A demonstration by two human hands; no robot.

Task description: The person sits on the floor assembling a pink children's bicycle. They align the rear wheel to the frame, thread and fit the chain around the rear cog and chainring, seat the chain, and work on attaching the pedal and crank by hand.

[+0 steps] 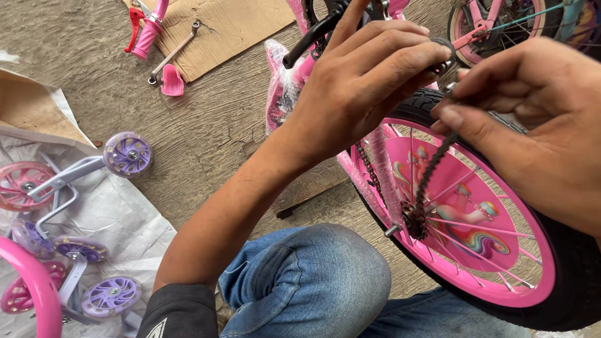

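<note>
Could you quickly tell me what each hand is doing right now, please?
Left hand: closed, fingers pinching the upper end of the bicycle chain by the crank.
Right hand: closed, thumb and fingers pinching the same chain just below.

your left hand [369,69] and right hand [532,125] pinch the bike chain [432,169] above the pink rear wheel [501,294]. training wheels [125,154] lie on the plastic sheet [125,219] at left.

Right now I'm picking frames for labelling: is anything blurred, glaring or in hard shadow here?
Head view: even daylight, no glare or hard shadows; the right hand looms large and slightly soft, the left hand and dark bicycle chain read sharply, as do the purple training wheels.
</note>
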